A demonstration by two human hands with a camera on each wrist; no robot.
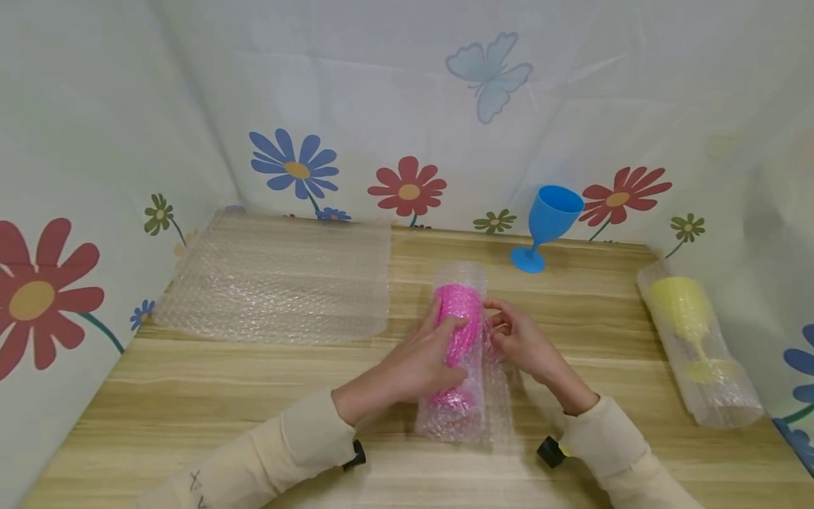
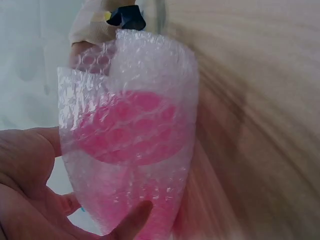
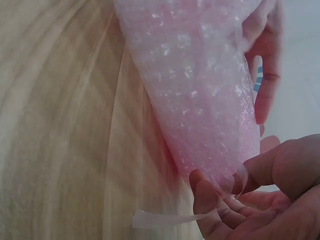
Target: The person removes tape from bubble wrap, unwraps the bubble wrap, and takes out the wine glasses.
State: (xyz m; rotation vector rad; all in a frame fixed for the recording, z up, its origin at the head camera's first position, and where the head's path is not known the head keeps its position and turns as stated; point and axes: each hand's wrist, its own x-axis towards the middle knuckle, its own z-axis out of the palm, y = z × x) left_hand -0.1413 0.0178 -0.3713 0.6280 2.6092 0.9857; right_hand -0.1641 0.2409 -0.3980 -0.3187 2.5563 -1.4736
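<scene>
A pink goblet (image 1: pixel 461 305) lies lengthwise on the table, rolled in clear bubble wrap (image 1: pixel 450 426). My left hand (image 1: pixel 416 362) grips the roll from the left, its thumb and fingers spread over the wrapped cup. On the right side, my right hand (image 1: pixel 526 345) pinches the loose edge of the wrap between thumb and fingers. A thin translucent strip (image 3: pixel 165 219) sticks out past those fingertips in the right wrist view. The goblet's pink round base (image 2: pixel 135 127) shows through the wrap in the left wrist view, near the roll's open end.
Flat on the table at the back left is a bubble wrap sheet (image 1: pixel 280 283). A blue goblet (image 1: pixel 552 218) stands upright at the back right. Along the right edge lies a yellow goblet (image 1: pixel 683 307) rolled in bubble wrap. Flowered cloth walls (image 1: pixel 356 92) enclose the table's back and sides.
</scene>
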